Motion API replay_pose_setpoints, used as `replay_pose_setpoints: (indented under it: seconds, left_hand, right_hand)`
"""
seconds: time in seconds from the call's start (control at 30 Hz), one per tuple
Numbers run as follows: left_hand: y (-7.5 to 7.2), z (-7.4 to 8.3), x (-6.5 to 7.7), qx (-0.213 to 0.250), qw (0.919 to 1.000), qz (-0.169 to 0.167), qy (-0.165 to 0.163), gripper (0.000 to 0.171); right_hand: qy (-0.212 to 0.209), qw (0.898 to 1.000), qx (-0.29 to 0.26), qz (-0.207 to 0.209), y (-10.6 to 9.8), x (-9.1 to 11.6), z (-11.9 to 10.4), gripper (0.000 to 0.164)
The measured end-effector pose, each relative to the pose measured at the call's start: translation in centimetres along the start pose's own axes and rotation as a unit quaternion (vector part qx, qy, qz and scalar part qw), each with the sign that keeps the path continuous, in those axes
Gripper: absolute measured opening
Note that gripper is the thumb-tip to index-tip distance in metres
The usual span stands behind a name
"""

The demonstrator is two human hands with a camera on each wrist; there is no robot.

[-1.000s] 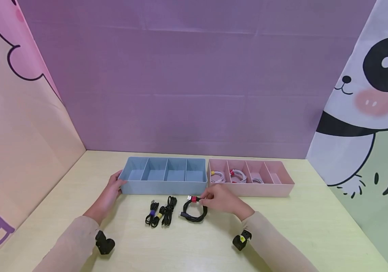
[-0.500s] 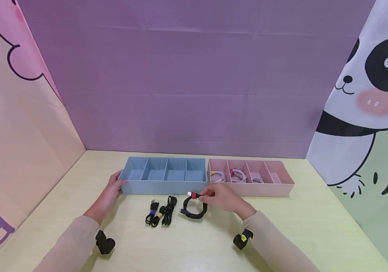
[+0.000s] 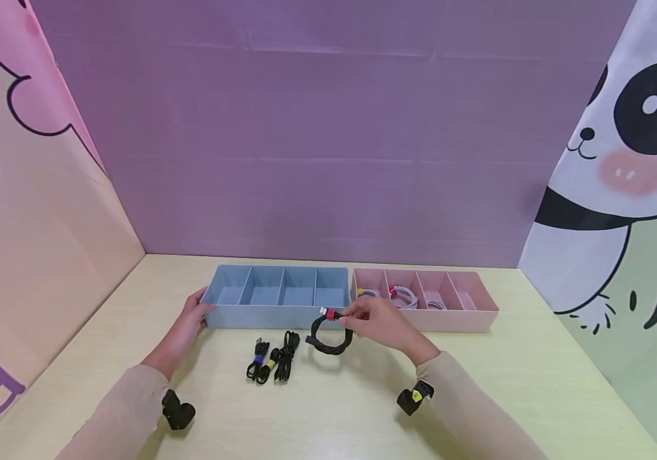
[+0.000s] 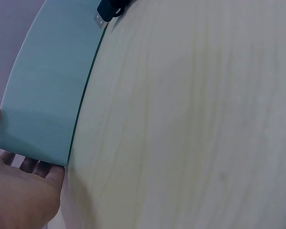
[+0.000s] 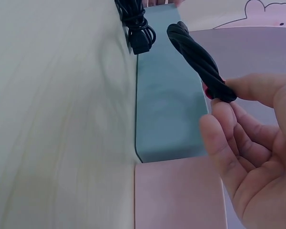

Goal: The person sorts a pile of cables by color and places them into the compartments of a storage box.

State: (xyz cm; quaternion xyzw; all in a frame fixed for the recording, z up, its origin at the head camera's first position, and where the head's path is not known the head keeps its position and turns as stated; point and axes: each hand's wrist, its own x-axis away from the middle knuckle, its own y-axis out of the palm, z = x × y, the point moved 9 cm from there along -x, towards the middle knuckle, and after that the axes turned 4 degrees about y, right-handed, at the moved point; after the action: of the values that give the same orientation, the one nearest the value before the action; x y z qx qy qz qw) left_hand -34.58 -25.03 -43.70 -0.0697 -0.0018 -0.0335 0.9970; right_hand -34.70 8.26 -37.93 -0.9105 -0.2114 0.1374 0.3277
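Note:
My right hand (image 3: 380, 322) pinches a coiled black USB cable (image 3: 330, 353) with a red tie. The coil hangs raised in front of the blue divided box (image 3: 277, 317), overlapping its front wall in the head view. In the right wrist view, thumb and fingertips hold the black cable (image 5: 198, 57) by its tied part. My left hand (image 3: 192, 313) grips the left end of the blue box, and in the left wrist view its fingers lie against the end wall. Several black bundled cables (image 3: 286, 358), some with purple and yellow ties, lie on the table before the box.
Right beside the blue box stands a pink divided box (image 3: 449, 321). White coiled cables (image 3: 403, 297) lie in its compartments; the rightmost one shows a bare floor. A purple backdrop (image 3: 328, 128) rises behind the wooden table (image 3: 305, 421), with printed panels on both sides.
My right hand has lifted the coiled black cable off the table, up and slightly toward the boxes. The left hand has stayed at the blue box's end.

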Motion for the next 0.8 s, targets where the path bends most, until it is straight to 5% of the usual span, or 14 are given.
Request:
replay_pose_setpoints:
  seconds: [0.8]
  left_hand:
    - [0.1,0.0,0.0,-0.006,1.0,-0.003,0.002,0.068]
  right_hand:
    - [0.067,0.995,-0.055,0.054,-2.7,-1.8,0.4,0.015]
